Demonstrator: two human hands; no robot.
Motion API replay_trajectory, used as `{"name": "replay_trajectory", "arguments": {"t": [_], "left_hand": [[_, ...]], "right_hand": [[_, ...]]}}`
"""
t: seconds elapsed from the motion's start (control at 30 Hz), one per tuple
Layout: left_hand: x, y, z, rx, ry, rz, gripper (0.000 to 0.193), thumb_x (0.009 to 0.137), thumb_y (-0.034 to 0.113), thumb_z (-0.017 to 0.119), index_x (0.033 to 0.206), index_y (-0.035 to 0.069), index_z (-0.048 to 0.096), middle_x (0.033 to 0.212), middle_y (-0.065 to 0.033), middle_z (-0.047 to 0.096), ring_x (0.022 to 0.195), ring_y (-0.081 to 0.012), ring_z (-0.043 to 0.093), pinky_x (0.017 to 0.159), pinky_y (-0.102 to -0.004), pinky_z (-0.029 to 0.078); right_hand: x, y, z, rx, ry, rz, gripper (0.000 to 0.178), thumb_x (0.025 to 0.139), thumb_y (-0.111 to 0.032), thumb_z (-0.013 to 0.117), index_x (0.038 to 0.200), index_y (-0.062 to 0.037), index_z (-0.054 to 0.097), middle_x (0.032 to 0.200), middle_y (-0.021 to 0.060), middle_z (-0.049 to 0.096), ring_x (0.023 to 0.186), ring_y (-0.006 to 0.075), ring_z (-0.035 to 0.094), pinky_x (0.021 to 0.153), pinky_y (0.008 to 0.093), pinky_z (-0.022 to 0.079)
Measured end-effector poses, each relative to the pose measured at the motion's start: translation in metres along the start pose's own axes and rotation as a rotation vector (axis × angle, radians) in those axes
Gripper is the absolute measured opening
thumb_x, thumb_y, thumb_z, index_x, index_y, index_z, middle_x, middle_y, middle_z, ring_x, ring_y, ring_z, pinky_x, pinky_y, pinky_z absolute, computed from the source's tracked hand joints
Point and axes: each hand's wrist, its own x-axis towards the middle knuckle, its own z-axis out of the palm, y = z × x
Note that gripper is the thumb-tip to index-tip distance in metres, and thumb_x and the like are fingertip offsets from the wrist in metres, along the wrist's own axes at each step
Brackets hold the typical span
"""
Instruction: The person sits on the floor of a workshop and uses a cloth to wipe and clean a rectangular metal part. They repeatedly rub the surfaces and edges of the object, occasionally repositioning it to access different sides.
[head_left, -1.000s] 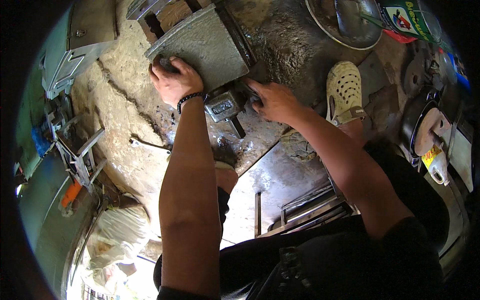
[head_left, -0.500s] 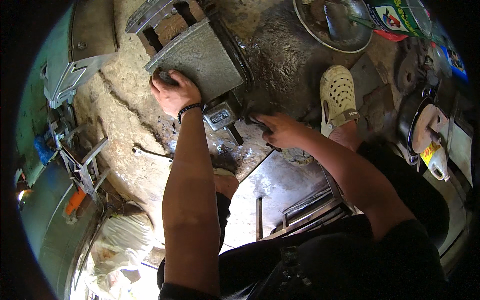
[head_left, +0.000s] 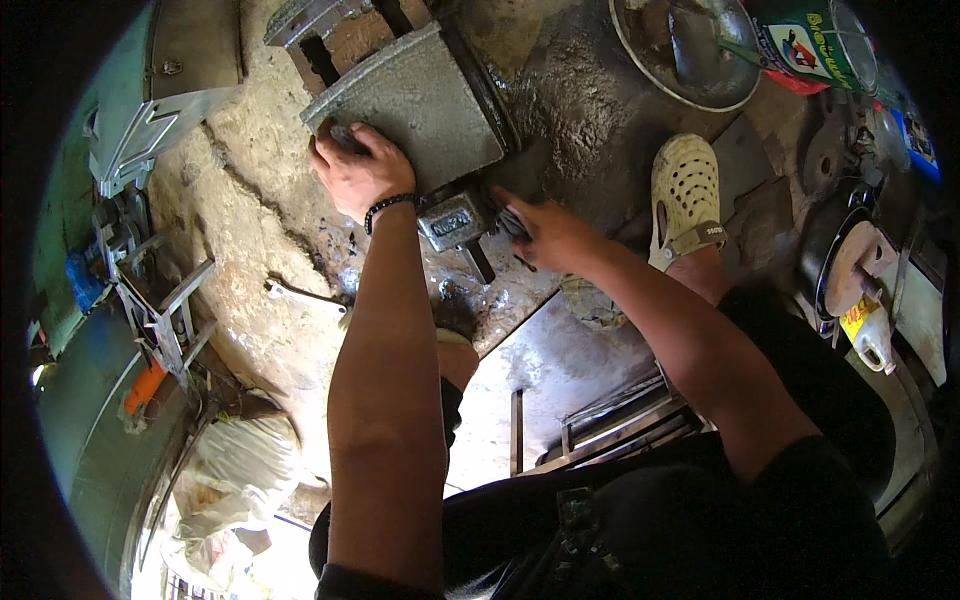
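Note:
A heavy grey metal casting, wet-looking and curved along one side, lies on the floor, with slots at its far end. From its near edge juts a small rectangular metal block with a short bar below. My left hand, a beaded bracelet at its wrist, grips the casting's near left corner. By its fingers shows a dark rounded lump; whether it belongs to the casting I cannot tell. Just right of the block, my right hand is closed round a dark wet piece, its kind unclear, index finger stretched along it.
A round metal basin and a green container stand far right. A clog on my foot is beside my right arm. A wrench lies left on the floor. Metal frames line the left; a yellow bottle sits right.
My right hand has shifted a little left and away from me, nearer the small block. My left hand keeps its place on the casting. The whole view has shifted slightly.

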Motion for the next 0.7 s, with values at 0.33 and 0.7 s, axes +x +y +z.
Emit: {"name": "replay_trajectory", "arguments": {"t": [0.33, 0.7], "left_hand": [[-0.001, -0.006, 0.004, 0.002, 0.029, 0.015, 0.041, 0.092, 0.032, 0.054, 0.126, 0.009, 0.057, 0.132, -0.0184, 0.055, 0.118, -0.0381, 0.057, 0.094, -0.0476, 0.049], [0.000, -0.004, 0.001, -0.034, 0.019, 0.022, 0.041, 0.092, 0.030, 0.054, 0.127, 0.009, 0.057, 0.129, -0.0203, 0.056, 0.118, -0.0392, 0.057, 0.095, -0.0486, 0.048]], "right_hand": [[0.002, 0.005, 0.019, 0.067, 0.297, -0.148, 0.076, 0.085, -0.015, 0.070, 0.151, -0.0127, 0.033, 0.102, 0.0268, 0.065, 0.087, 0.0451, 0.065, 0.077, 0.0503, 0.052], [-0.064, 0.021, -0.034, -0.089, -0.144, 0.159, 0.062, 0.086, -0.020, 0.067, 0.145, -0.0176, 0.047, 0.102, 0.0240, 0.068, 0.092, 0.0375, 0.069, 0.082, 0.0470, 0.055]]}}
